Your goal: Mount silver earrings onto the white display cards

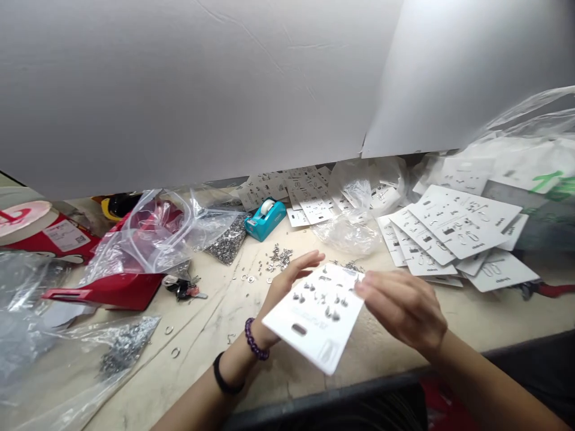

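Note:
A white earring card (314,317) is held tilted above the table, its face dotted with small metal posts and backs, a slot near its lower edge. My right hand (402,308) pinches the card's upper right edge between thumb and fingers. Behind the card's left side is my left hand (287,284), its visible fingers stretched out and its palm partly covered. Whether the left palm touches the card is hidden. Just beyond the card, small metal earring backs (281,257) lie scattered on the table.
Stacked earring cards (462,227) lie at the right beside a large clear bag (530,161). A teal tape dispenser (266,220) stands mid-table near a bag of metal pieces (228,239). Leftward are a red scoop (121,291), keys (184,286) and another parts bag (128,347).

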{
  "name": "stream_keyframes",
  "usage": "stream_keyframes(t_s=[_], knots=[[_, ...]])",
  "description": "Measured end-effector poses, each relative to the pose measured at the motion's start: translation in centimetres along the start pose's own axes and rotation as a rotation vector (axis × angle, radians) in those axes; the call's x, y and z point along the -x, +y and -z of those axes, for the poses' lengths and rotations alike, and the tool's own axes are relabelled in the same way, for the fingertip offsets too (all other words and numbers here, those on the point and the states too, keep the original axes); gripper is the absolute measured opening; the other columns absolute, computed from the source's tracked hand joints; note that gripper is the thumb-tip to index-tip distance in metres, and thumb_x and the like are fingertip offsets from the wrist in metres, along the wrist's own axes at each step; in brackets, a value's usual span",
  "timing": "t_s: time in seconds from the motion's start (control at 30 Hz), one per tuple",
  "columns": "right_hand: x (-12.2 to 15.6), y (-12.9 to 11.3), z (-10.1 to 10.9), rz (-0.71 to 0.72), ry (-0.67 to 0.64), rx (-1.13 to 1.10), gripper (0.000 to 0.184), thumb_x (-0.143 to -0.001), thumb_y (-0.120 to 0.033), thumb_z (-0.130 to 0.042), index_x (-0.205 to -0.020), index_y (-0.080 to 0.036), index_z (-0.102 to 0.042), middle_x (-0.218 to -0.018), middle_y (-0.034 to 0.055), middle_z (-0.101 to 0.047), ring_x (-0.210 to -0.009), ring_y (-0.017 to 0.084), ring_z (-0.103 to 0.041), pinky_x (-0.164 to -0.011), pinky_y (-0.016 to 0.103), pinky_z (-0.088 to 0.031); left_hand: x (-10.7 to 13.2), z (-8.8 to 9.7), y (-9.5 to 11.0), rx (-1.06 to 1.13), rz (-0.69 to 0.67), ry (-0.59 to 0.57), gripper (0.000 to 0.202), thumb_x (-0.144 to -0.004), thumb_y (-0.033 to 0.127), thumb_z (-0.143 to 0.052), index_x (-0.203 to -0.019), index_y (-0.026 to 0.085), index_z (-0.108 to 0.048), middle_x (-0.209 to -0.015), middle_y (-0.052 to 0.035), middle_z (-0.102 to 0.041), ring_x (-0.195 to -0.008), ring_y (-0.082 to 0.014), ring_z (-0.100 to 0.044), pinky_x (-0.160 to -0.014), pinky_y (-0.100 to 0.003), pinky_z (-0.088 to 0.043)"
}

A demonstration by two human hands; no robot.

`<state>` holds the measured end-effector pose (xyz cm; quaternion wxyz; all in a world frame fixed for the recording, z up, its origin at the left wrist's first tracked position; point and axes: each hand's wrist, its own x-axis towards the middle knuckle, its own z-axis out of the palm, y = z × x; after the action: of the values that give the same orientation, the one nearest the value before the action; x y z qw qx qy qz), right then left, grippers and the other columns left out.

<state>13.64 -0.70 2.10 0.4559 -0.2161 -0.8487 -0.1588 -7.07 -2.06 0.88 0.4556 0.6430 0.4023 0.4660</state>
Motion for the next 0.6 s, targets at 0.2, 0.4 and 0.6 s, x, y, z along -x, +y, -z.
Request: stream_keyframes(t_s=[0.2,0.4,0.6], knots=[[-1.0,-0.3,-0.5,0.093,-0.018,-0.102,0.012,-0.077,-0.008,-0.057,-0.086,-0.013,-0.064,-0.086,0.0042,-0.061,-0.089,0.017,-0.062,-0.07,0.025,-0.056,0.0,0.5,-1.1,0.056,-0.279,0.133,0.039,-0.067,0.038,-0.068,-0.101,0.023,-0.057,-0.1,-0.0062,-0.062,-0.093,-0.0212,-0.058,-0.081,-0.031,-0.047],[-0.1,-0.6,-1.4,0.003,-0.016,-0.16,0.019,-0.076,-0.01,-0.059,-0.093,-0.016,-0.061,-0.089,0.0033,-0.06,-0.09,0.017,-0.062,-0.066,0.026,-0.057,0.0,0.4,-1.0,0.041,-0.289,0.159,0.032,-0.065,0.034,-0.071,-0.088,0.022,-0.053,-0.099,-0.0058,-0.061,-0.091,-0.0208,-0.058,-0.076,-0.032,-0.048],[0.4,5.2,1.4,-0.278,0.459,0.297,0.029,-0.076,-0.007,-0.058,-0.1,-0.023,-0.062,-0.073,-0.0001,-0.059,-0.065,0.013,-0.059,-0.052,0.025,-0.046,-0.3,0.3,-1.3,-0.071,-0.088,0.171,0.012,-0.083,0.019,-0.051,-0.093,0.023,-0.053,-0.098,-0.0031,-0.06,-0.097,-0.0147,-0.055,-0.084,-0.029,-0.045]])
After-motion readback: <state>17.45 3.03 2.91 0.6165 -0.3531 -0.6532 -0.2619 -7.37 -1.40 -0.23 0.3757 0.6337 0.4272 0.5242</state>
